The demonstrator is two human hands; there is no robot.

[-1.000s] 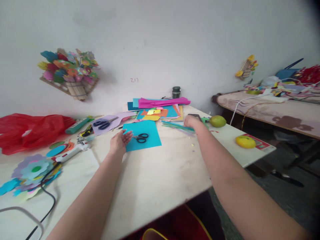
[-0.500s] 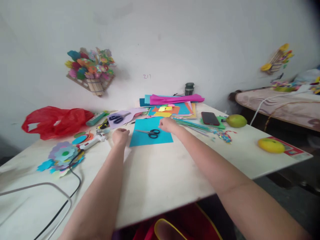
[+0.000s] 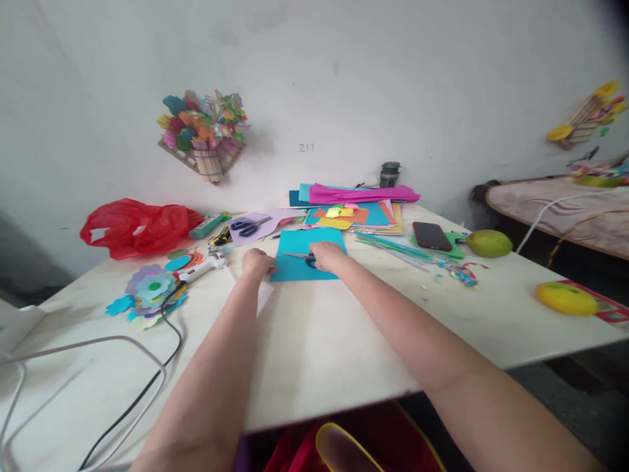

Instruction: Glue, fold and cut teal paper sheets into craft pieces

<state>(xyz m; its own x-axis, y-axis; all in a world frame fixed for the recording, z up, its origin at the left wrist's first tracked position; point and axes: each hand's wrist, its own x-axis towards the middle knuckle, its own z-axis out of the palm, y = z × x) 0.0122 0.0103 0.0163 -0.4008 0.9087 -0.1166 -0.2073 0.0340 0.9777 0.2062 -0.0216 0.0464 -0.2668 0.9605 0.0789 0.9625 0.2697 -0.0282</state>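
Right hand [image 3: 326, 254], curled, is now partly covering the scissors [image 3: 310, 260]. Left hand [image 3: 256, 263], half-curled, is resting at the paper [image 3: 307, 240]'s edge; both grips are unclear.

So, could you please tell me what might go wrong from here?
The scissors on the blue sheet point toward the left hand, with the right hand at their handles, so a careless push might nick the left hand. Also, a black cord runs from the glue gun beside the left forearm; a sideways sweep could snag it and drag the gun.
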